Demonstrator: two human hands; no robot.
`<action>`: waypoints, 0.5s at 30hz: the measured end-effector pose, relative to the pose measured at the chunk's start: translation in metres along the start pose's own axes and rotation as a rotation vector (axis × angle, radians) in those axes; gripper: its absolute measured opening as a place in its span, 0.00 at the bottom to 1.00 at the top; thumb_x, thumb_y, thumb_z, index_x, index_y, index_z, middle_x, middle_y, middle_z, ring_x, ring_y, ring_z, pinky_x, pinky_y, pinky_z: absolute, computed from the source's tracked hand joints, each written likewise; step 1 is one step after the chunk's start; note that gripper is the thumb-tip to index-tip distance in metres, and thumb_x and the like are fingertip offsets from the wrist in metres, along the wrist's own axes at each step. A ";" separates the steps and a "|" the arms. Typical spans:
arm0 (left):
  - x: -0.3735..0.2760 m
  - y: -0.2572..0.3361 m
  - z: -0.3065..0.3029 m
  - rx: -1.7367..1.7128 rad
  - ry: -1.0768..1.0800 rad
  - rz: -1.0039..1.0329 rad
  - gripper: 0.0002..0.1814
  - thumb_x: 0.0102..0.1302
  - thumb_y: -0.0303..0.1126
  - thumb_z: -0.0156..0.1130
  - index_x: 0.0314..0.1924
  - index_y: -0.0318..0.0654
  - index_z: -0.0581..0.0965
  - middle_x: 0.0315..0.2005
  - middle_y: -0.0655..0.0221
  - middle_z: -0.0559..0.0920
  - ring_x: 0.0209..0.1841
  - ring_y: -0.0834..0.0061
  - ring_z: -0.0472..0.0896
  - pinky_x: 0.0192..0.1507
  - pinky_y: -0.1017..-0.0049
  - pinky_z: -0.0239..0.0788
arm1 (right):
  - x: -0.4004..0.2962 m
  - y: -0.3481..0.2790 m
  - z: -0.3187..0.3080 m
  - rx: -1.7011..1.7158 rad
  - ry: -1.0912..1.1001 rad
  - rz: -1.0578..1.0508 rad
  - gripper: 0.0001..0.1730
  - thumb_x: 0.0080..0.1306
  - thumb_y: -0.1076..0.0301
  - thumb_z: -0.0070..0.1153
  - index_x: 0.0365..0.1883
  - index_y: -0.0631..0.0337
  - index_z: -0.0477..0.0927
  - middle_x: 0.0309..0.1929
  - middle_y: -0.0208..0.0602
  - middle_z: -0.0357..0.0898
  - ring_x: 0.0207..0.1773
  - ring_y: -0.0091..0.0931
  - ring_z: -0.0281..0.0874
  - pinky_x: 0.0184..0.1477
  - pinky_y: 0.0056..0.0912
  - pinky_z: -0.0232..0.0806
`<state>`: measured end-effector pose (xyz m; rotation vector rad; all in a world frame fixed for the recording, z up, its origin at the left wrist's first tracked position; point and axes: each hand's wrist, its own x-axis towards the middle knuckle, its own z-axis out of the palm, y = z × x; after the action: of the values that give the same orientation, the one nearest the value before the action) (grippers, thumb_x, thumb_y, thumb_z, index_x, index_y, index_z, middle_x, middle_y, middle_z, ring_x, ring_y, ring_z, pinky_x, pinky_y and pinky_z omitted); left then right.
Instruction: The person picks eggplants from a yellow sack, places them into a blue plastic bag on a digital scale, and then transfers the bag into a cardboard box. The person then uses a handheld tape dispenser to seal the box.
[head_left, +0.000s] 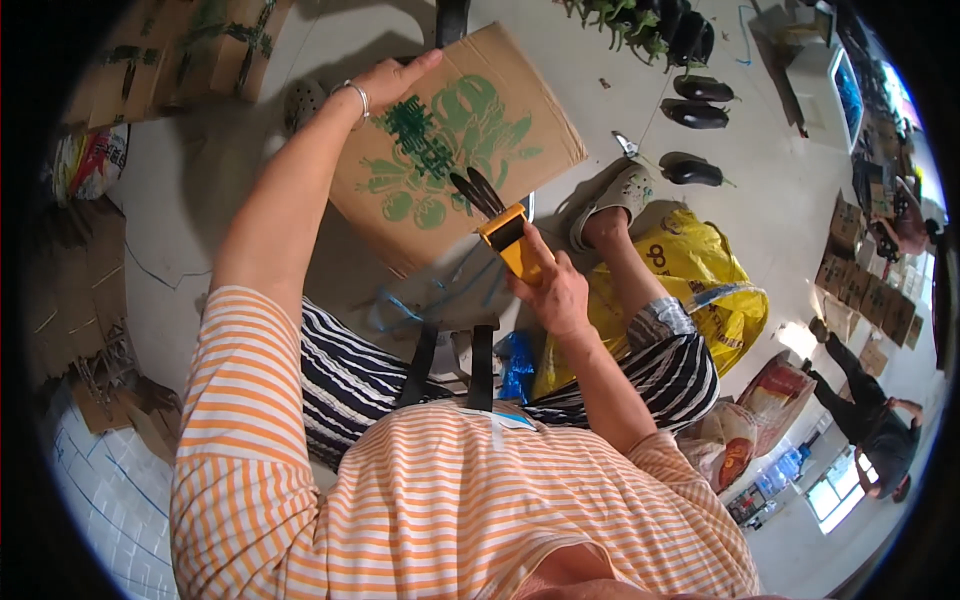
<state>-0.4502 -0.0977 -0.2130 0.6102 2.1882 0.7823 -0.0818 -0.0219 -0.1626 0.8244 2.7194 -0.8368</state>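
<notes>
A brown cardboard carton (465, 127), printed with green vegetables and dark green writing, stands tilted before me. My left hand (390, 82), with a bracelet at the wrist, grips its upper left edge; the thumb lies on the cardboard and the other fingers are partly hidden. In my right hand (555, 292) is a yellow hand tool (514, 244) with a dark opening. Two dark prongs (478, 193) reach from its end over the carton's lower face. Whether they touch the cardboard cannot be told. The exact kind of tool is unclear.
Several eggplants (697, 112) lie on the floor at upper right, near metal snips (625, 144). A yellow plastic sack (675, 262) lies by my right leg. More cardboard (187, 60) is at upper left. Blue strapping (397, 306) trails below the carton. Another person (877, 427) stands far right.
</notes>
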 end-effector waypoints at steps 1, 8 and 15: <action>-0.002 -0.002 0.005 -0.034 0.015 -0.003 0.50 0.51 0.81 0.41 0.28 0.32 0.79 0.17 0.66 0.71 0.33 0.72 0.75 0.47 0.65 0.65 | -0.006 -0.001 -0.004 -0.016 -0.007 0.022 0.45 0.52 0.52 0.64 0.69 0.35 0.61 0.28 0.43 0.70 0.29 0.41 0.75 0.31 0.40 0.70; -0.084 0.038 0.106 0.154 -0.172 0.081 0.47 0.59 0.76 0.37 0.37 0.35 0.82 0.31 0.49 0.82 0.43 0.53 0.81 0.46 0.62 0.69 | -0.111 0.039 -0.032 -0.094 -0.119 0.175 0.47 0.51 0.52 0.66 0.69 0.39 0.61 0.28 0.43 0.70 0.30 0.41 0.75 0.32 0.40 0.70; -0.041 0.013 0.085 0.099 -0.080 0.093 0.46 0.58 0.76 0.40 0.30 0.34 0.81 0.25 0.48 0.81 0.37 0.50 0.82 0.41 0.61 0.69 | -0.108 0.003 -0.055 0.042 0.005 0.076 0.46 0.52 0.54 0.66 0.69 0.43 0.61 0.28 0.41 0.70 0.29 0.40 0.75 0.32 0.39 0.70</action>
<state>-0.3582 -0.0844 -0.2315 0.7849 2.1470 0.6887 0.0091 -0.0379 -0.0843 0.9339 2.6647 -0.8789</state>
